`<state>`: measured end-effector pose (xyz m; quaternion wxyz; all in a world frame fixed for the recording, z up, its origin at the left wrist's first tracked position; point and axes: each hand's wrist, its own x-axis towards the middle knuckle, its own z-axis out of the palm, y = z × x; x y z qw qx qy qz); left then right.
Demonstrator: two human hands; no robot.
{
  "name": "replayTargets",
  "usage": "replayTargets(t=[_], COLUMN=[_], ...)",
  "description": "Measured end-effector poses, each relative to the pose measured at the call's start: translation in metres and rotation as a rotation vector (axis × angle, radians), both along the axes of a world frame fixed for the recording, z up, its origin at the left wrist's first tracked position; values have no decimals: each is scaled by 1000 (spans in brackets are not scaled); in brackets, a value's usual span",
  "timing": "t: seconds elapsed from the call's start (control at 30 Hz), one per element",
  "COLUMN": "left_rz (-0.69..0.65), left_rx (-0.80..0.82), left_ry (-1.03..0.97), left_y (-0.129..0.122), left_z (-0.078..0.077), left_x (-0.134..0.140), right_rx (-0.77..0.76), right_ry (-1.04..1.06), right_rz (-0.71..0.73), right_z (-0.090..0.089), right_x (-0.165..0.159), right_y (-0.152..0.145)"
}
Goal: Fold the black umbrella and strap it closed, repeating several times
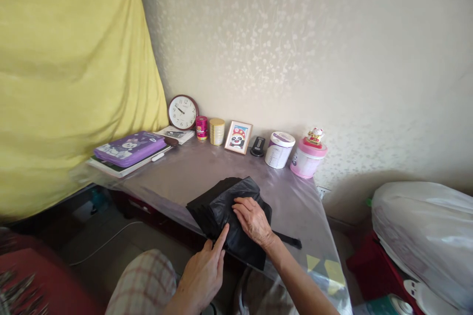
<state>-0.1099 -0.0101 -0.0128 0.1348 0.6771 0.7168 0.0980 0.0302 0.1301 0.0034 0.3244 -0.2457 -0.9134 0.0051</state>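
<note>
A black folding umbrella [218,202] lies at the table's front edge, its pleated cloth gathered and partly hanging over the edge. A black strap [290,240] sticks out to its right. My left hand [205,268] is at the umbrella's near side, index finger stretched along the cloth and the other fingers curled in; it grips the near end, though the exact hold is partly hidden. My right hand [253,219] rests on top of the folds with its fingers laid out over the cloth.
Along the wall stand a clock [184,112], a pink can [201,128], a yellow-lidded jar [217,133], a framed panda picture [238,138] and two tubs [280,152]. A purple case [131,148] lies left on books. A white bag [424,231] bulges at right.
</note>
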Motion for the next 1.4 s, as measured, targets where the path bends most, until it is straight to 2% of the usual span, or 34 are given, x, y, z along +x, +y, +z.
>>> replayTargets(t=[0.17,0.3,0.37,0.4,0.5,0.57,0.63,0.73,0.83,1.0,1.17,1.27,1.4], left_rz=[13,21,27,26,28,32,41,40,33,22,18,39,99], left_rx=[-41,-58,-47,-39,-29,-29,-37,-50,-50,-44,-13,-2,-95], left_ry=[-31,-48,-57,-62,-73,-74,-67,-79,-123,-250,-413,-535,-717], left_y=[0,1,1,1,0,0,0,0,0,1,3,4,5], left_z=[5,5,3,2,-2,-2,-2,0,3,5,3,2,1], left_x=[1,0,0,0,0,-1,-1,-1,-2,-8,-18,-23,-26], right_rx=[-7,-32,-22,-14,0,-12,-30,-46,-87,-269,-431,-448,-418], right_ry=[12,33,75,87,34,-19,-13,82,158,137,108,77,54], right_rz=[-142,-320,-342,-302,-62,24,-23,-196,-286,-357,-359,-311,-284], right_z=[-11,-7,-2,0,2,-1,-5,-5,-1,-3,-14,-17,-22], right_x=[7,8,8,7,2,-2,-4,6,34,85,100,100,104], right_y=[45,68,62,55,35,31,38,56,65,51,45,44,35])
